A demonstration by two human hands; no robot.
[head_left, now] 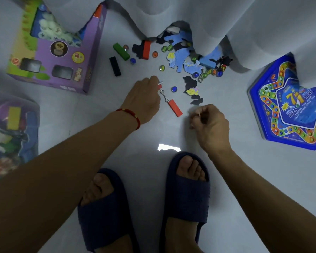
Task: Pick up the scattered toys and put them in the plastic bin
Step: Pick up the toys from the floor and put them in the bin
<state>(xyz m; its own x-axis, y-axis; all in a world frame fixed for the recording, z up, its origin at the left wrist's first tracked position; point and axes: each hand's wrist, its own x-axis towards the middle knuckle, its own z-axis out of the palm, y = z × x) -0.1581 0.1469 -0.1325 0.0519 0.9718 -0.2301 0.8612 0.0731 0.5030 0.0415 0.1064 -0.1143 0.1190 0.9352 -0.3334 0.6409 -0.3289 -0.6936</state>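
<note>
— What is shown here?

— A small red piece (pixel 160 86) is pinched at the fingertips of the left hand (pixel 142 101), just beside the flat red rectangular block (pixel 175 108) lying on the pale floor (pixel 139 143). The right hand (pixel 210 125) is held curled just right of that block; whether anything is pinched in its grip cannot be told.

— And the destination?

— The clear plastic bin (pixel 11 128), already part-filled, is seen well to the left of the red block.

— What could go wrong?

— Glass marbles (pixel 174 89) are scattered beyond the block; they could be knocked rolling under the white curtain (pixel 226 19) by a careless reach. The small pinched piece could be dropped on the long carry.

— The setting?

— A smooth, dimly lit floor is shown, with a purple cardboard toy box (pixel 62 57) to the far left of the block and a blue star-patterned game tin (pixel 288 114) to its right.
</note>
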